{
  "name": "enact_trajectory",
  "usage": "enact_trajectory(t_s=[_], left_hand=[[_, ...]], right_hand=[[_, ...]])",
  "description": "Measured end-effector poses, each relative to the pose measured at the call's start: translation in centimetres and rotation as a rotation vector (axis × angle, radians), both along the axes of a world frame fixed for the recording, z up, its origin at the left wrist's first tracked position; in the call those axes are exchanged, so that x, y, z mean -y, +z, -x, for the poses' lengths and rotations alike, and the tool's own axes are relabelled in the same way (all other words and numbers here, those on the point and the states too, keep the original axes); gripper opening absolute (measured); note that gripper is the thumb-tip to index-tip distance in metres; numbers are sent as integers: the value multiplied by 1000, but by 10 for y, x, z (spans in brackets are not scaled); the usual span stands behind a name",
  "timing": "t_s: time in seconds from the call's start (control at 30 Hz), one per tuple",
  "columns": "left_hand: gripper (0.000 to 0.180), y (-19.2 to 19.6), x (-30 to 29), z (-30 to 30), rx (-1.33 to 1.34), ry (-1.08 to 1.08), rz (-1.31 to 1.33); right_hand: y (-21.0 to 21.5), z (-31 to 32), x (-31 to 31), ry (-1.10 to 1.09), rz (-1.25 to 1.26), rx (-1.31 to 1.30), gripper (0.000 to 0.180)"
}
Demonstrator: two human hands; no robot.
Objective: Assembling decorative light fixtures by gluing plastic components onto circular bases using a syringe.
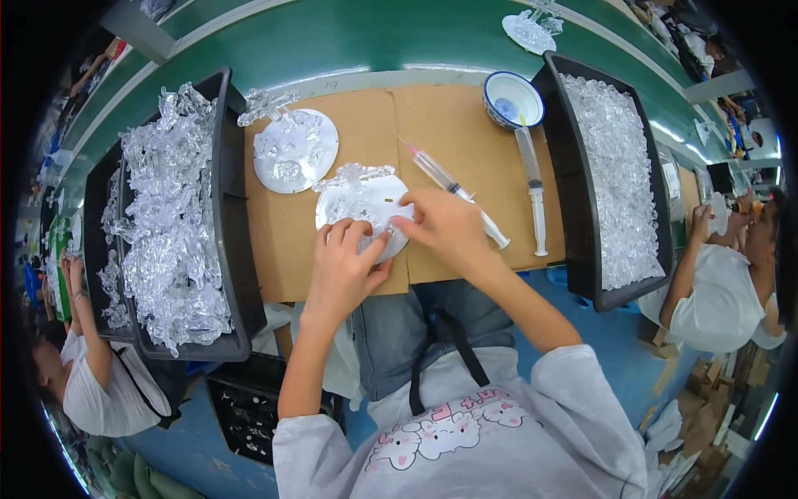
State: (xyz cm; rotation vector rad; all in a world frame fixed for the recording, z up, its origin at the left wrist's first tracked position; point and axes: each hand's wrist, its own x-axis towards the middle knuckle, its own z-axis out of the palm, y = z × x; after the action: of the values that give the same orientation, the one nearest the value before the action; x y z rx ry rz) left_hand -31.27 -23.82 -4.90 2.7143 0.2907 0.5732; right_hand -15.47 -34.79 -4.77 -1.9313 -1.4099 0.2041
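The left hand (342, 266) lies curled on the near edge of a clear disc (363, 208), fingers bent and pressing its rim at about 7 o'clock; it pins the disc down rather than closing around it. The right hand (445, 226) reaches in from 4 o'clock, its fingers pinched narrow over the disc's right edge. Whether a small piece sits between those fingertips cannot be told.

The disc rests flat on a cardboard sheet (449, 125) that covers the green bench (349, 41), near the sheet's middle, just ahead of the person's lap. Clear moulded parts stand along the disc's far rim.

A second disc (295, 151), also carrying clear parts, lies just beside the first at 10 o'clock. Right of the hands, at 2 o'clock, a syringe (453, 190) lies slantwise, its near end passing behind the right hand. Another syringe (533, 187) lies near it, farther right, pointing up toward a blue-rimmed bowl (514, 98) at 1 o'clock.

A black tray (237, 249) heaped with clear plastic pieces sits at 9 o'clock, at the cardboard's left edge. A second black tray (582, 249) full of smaller clear bits sits at 3 o'clock. Other people in white shirts work at both sides.
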Motion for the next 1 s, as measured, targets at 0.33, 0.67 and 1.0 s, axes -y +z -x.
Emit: enact_trajectory(t_s=[0.33,0.67,1.0], left_hand=[[36,11,-2,1,34,36,172],[41,19,8,16,62,153,353],[40,15,9,19,81,145,341]], right_hand=[[9,-34,71,-178,80,106,33],[22,-28,126,-168,105,-322,27],[40,-22,163,-67,81,-816,35]])
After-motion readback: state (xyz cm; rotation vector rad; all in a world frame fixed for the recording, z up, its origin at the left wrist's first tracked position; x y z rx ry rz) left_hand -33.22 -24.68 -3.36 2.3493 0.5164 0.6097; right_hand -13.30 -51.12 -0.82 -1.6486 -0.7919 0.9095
